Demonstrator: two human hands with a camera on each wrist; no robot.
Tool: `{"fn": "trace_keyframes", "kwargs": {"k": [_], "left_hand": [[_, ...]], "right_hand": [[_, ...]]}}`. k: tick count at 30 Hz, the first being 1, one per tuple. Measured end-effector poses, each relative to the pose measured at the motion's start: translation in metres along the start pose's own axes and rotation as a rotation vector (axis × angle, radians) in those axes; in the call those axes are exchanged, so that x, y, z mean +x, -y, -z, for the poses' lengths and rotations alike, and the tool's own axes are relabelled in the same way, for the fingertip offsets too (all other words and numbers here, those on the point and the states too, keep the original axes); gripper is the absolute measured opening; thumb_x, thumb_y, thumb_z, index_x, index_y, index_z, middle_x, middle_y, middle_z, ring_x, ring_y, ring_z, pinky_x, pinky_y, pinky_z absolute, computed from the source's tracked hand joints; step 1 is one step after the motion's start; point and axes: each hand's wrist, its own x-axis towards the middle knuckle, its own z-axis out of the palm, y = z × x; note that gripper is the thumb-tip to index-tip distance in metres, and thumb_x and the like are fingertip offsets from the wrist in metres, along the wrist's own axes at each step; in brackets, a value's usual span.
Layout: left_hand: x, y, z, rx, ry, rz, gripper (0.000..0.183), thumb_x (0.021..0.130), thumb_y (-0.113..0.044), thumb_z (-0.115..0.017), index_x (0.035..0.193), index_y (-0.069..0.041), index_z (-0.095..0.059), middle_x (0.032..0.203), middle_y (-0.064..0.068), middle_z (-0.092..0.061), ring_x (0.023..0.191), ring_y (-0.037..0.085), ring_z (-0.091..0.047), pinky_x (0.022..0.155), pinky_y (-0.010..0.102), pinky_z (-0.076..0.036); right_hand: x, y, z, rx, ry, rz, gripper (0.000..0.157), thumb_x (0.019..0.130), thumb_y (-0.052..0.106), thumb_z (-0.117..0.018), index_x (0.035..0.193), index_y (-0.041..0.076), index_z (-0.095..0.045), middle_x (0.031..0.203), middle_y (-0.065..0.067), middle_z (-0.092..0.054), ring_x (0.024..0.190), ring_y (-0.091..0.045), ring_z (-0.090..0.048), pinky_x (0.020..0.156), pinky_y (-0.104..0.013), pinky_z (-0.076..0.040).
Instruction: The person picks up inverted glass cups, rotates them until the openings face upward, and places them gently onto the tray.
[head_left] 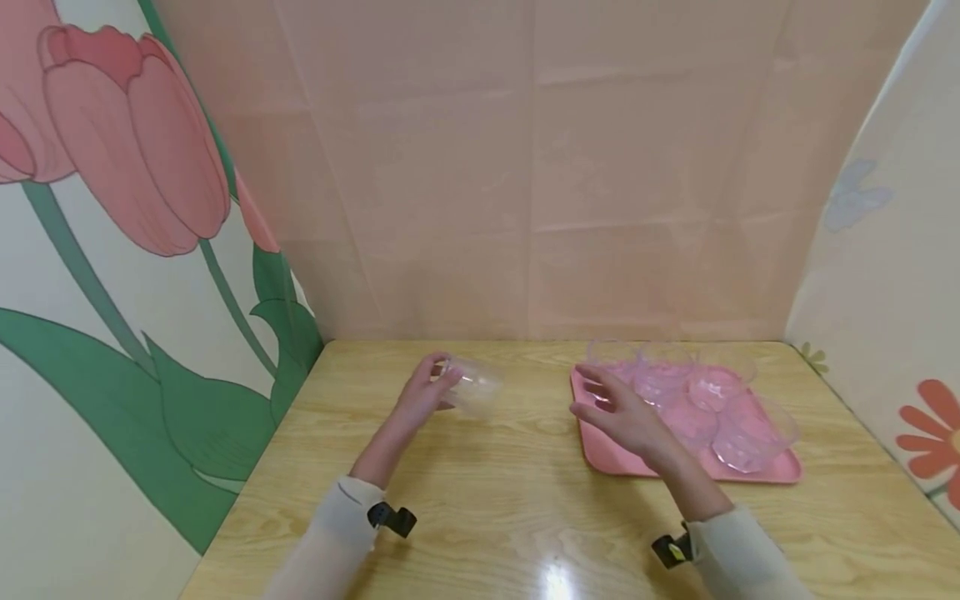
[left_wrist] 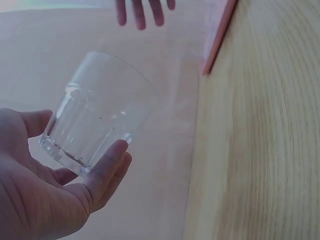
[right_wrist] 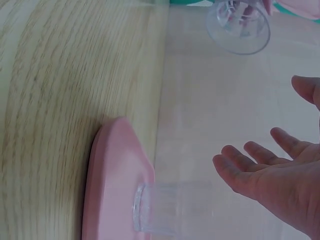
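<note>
A clear, faceted drinking glass [head_left: 477, 387] is held by my left hand [head_left: 424, 395] above the table, tipped so that its mouth points right. In the left wrist view, thumb and fingers grip the glass [left_wrist: 95, 115] near its thick base. My right hand [head_left: 621, 417] hovers over the left part of a pink tray [head_left: 618, 462], fingers spread and holding nothing. Several clear glasses [head_left: 750, 437] stand on that tray, some partly hidden behind the right hand. The right wrist view shows one tray glass [right_wrist: 170, 207] below the right hand [right_wrist: 280, 175].
The light wood table [head_left: 480, 517] meets a pink sheet [head_left: 450, 208] at the back. A wall with painted tulips [head_left: 135, 142] borders the left side, and one with a red flower [head_left: 933, 425] the right.
</note>
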Motion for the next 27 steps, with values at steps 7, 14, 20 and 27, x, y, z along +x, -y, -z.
{"fn": "trace_keyframes", "kwargs": {"k": [7, 14, 20, 27], "left_hand": [[-0.014, -0.014, -0.010, -0.059, 0.015, 0.001, 0.051, 0.095, -0.023, -0.053, 0.137, -0.001, -0.035, 0.122, 0.023, -0.042, 0.099, 0.035, -0.057, 0.085, 0.047, -0.051], [-0.019, -0.021, -0.018, -0.123, 0.014, 0.002, 0.048, 0.095, -0.020, -0.053, 0.135, -0.001, -0.036, 0.118, 0.022, -0.042, 0.097, 0.034, -0.058, 0.085, 0.046, -0.051], [-0.013, -0.013, -0.024, -0.146, 0.028, 0.002, 0.048, 0.096, -0.020, -0.051, 0.136, 0.001, -0.033, 0.113, 0.017, -0.041, 0.093, 0.026, -0.057, 0.085, 0.045, -0.052], [0.001, 0.009, -0.032, -0.197, 0.021, -0.003, 0.051, 0.095, -0.026, -0.054, 0.136, -0.005, -0.034, 0.115, 0.015, -0.041, 0.091, 0.023, -0.057, 0.081, 0.043, -0.054]], "right_hand": [[0.003, 0.001, -0.005, 0.028, -0.005, 0.003, 0.070, 0.085, 0.044, -0.065, 0.144, 0.021, -0.033, 0.148, -0.011, -0.033, 0.131, -0.041, -0.036, 0.103, -0.055, -0.033], [0.004, 0.004, -0.010, 0.050, -0.019, 0.018, 0.070, 0.085, 0.042, -0.065, 0.143, 0.017, -0.034, 0.148, -0.010, -0.034, 0.131, -0.038, -0.037, 0.102, -0.053, -0.035], [0.004, 0.006, -0.013, 0.033, 0.000, -0.001, 0.072, 0.085, 0.047, -0.063, 0.145, 0.024, -0.031, 0.147, -0.004, -0.035, 0.131, -0.035, -0.038, 0.103, -0.050, -0.036], [0.007, 0.009, -0.018, 0.080, 0.011, 0.020, 0.069, 0.086, 0.044, -0.063, 0.144, 0.023, -0.032, 0.148, -0.005, -0.034, 0.132, -0.035, -0.036, 0.103, -0.050, -0.035]]}}
